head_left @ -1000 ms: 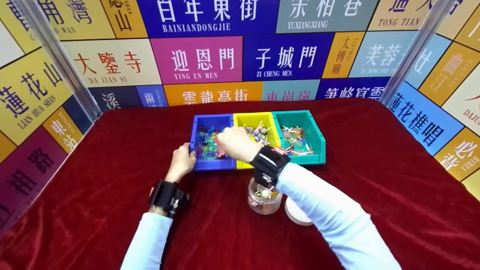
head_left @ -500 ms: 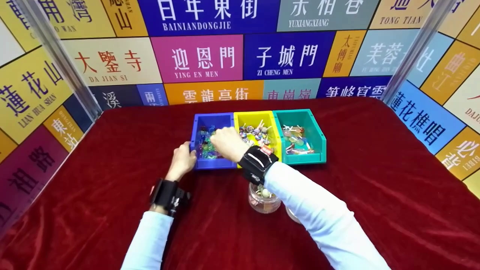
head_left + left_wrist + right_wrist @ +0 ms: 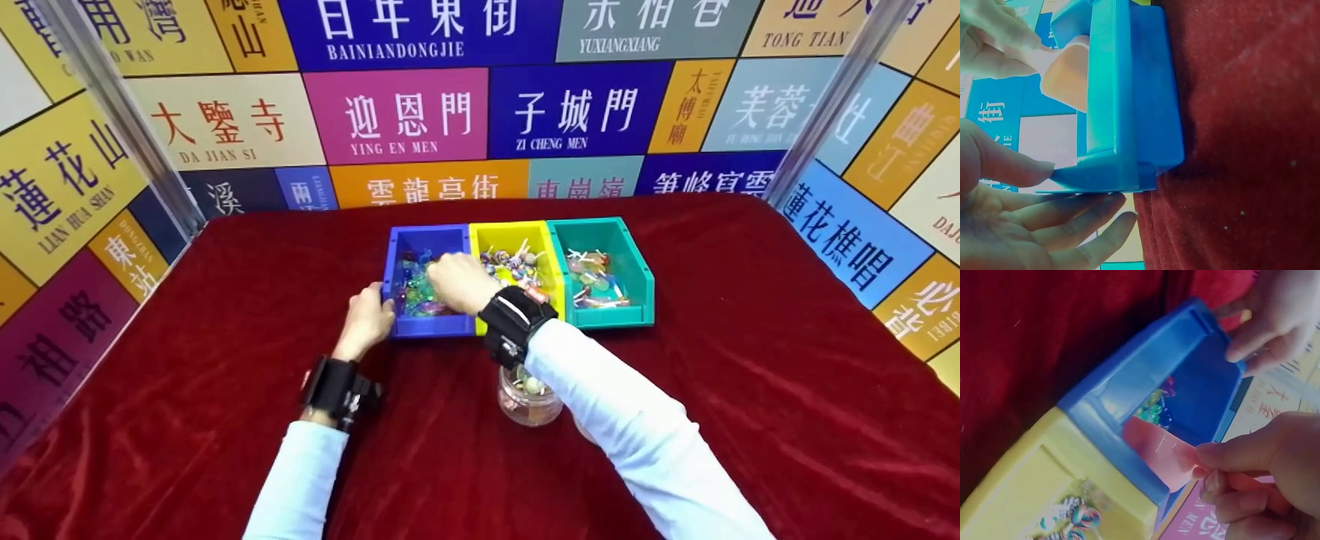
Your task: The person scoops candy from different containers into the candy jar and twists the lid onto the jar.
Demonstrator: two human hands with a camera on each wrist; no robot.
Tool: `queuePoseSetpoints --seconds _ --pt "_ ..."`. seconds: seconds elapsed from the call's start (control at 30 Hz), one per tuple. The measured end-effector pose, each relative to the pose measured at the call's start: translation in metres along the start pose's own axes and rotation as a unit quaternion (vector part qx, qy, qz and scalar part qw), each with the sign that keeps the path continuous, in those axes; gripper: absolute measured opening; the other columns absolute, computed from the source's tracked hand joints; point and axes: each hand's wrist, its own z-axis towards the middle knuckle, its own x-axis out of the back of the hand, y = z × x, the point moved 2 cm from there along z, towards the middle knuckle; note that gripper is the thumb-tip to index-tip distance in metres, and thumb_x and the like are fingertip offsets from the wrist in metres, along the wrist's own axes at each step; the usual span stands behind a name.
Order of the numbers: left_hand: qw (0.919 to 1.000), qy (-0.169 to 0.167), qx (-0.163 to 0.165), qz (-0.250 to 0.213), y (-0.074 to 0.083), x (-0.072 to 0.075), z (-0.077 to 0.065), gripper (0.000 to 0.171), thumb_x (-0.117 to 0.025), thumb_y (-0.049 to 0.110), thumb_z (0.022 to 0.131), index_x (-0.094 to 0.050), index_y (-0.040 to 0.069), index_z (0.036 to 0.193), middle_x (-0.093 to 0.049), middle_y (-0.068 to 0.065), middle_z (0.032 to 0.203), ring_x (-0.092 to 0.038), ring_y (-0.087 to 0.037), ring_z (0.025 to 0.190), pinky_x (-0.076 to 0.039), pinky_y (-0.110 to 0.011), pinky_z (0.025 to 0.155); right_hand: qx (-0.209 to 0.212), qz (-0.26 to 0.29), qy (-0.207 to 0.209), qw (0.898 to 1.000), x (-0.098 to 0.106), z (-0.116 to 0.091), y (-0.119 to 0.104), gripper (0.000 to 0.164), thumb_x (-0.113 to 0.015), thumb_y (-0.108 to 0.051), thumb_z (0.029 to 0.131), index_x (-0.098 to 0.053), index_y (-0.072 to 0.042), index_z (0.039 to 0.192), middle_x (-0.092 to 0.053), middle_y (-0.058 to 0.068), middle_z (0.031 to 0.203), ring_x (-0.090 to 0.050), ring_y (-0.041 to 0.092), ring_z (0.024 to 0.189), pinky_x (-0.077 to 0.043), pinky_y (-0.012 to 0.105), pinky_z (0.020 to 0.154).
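My right hand [image 3: 461, 283] is over the blue bin [image 3: 433, 327], pinching the handle of a pink scoop [image 3: 1159, 447] between thumb and fingers. The scoop's blade reaches down inside the bin, beside clear green, yellow and purple wrapped candies [image 3: 1154, 408]. From the head camera the hand covers the scoop. My left hand [image 3: 367, 324] grips the bin's left side wall, thumb on one face and fingers against the other, as the left wrist view [image 3: 1067, 211] shows.
A yellow bin [image 3: 516, 224] with swirled lollipops and a teal bin [image 3: 611, 317] with clear lollipops adjoin the blue one on its right. In front stands a clear jar [image 3: 529, 411] with lollipops inside, partly under my right forearm. Red cloth [image 3: 450, 465] covers the table.
My right hand has shifted slightly left, then a little back right, staying over the blue bin. The right forearm now covers most of the white lid. My left hand keeps its grip.
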Motion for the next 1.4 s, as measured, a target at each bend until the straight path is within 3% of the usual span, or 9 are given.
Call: queuePoseSetpoints --seconds 0.13,0.23,0.43,0.53,0.73,0.9,1.13,1.4 --pt "1.0000 -0.003 0.002 -0.002 0.000 0.001 0.001 0.033 -0.048 0.001 0.086 -0.048 -0.013 0.115 -0.056 -0.031 0.107 -0.052 -0.041 0.102 -0.043 -0.045 0.088 -0.065 0.053 -0.060 0.995 0.006 0.006 0.008 0.014 -0.052 -0.004 0.083 -0.065 0.001 0.087 -0.064 0.019 0.091 -0.061 0.032 0.084 -0.051 0.044 0.069" --pt "1.0000 -0.008 0.004 -0.003 -0.001 0.000 0.001 0.033 -0.047 0.001 0.086 -0.048 -0.013 0.116 -0.056 -0.030 0.107 -0.052 -0.041 0.103 -0.043 -0.045 0.089 -0.119 0.083 -0.092 0.985 0.006 0.009 0.012 0.014 -0.062 -0.011 0.079 -0.064 -0.001 0.087 -0.063 0.017 0.094 -0.060 0.029 0.086 -0.051 0.043 0.071" --pt "0.9998 -0.015 0.011 -0.002 0.000 0.000 0.001 0.035 -0.047 0.001 0.086 -0.046 -0.014 0.118 -0.054 -0.031 0.110 -0.051 -0.041 0.105 -0.042 -0.045 0.090 -0.189 0.131 -0.110 0.967 0.002 0.012 0.017 0.018 -0.069 -0.017 0.073 -0.063 -0.003 0.084 -0.063 0.014 0.093 -0.058 0.025 0.084 -0.050 0.040 0.073" --pt "0.9998 -0.014 0.011 0.005 -0.001 0.000 0.001 0.037 -0.049 0.001 0.085 -0.045 -0.014 0.118 -0.053 -0.032 0.111 -0.050 -0.042 0.106 -0.041 -0.045 0.091 -0.195 0.154 -0.106 0.963 0.000 0.013 0.016 0.020 -0.071 -0.017 0.072 -0.062 -0.003 0.083 -0.063 0.014 0.090 -0.057 0.024 0.079 -0.051 0.038 0.072" --pt "0.9998 -0.009 0.011 0.012 -0.001 0.001 0.001 0.039 -0.052 0.001 0.083 -0.046 -0.014 0.118 -0.053 -0.032 0.111 -0.050 -0.042 0.106 -0.041 -0.045 0.091 -0.186 0.166 -0.106 0.963 0.000 0.015 0.013 0.040 -0.076 -0.034 0.067 -0.062 -0.001 0.084 -0.062 0.016 0.091 -0.056 0.023 0.077 -0.051 0.036 0.074" --pt "0.9998 -0.009 0.009 0.012 0.000 0.001 0.001 0.039 -0.051 0.000 0.082 -0.046 -0.014 0.118 -0.053 -0.033 0.111 -0.050 -0.042 0.106 -0.040 -0.045 0.091 -0.179 0.147 -0.147 0.962 0.003 0.017 0.012 0.047 -0.076 -0.036 0.067 -0.063 0.001 0.092 -0.062 0.016 0.098 -0.056 0.025 0.087 -0.049 0.036 0.080" --pt "0.9998 -0.006 0.006 0.020 0.000 0.001 0.001 0.038 -0.052 0.001 0.082 -0.046 -0.014 0.117 -0.053 -0.033 0.110 -0.050 -0.043 0.105 -0.041 -0.047 0.090 -0.172 0.150 -0.145 0.963 -0.005 0.020 0.005 0.030 -0.065 -0.025 0.078 -0.063 0.001 0.095 -0.061 0.017 0.103 -0.057 0.027 0.095 -0.048 0.035 0.081" --pt "0.9998 -0.004 0.004 0.017 -0.001 0.002 0.000 0.038 -0.053 0.001 0.083 -0.047 -0.014 0.117 -0.054 -0.033 0.110 -0.050 -0.043 0.104 -0.041 -0.046 0.090 -0.186 0.175 -0.133 0.958 -0.019 0.022 0.002 0.041 -0.057 -0.037 0.083 -0.063 0.001 0.096 -0.062 0.018 0.104 -0.059 0.027 0.089 -0.049 0.035 0.077"
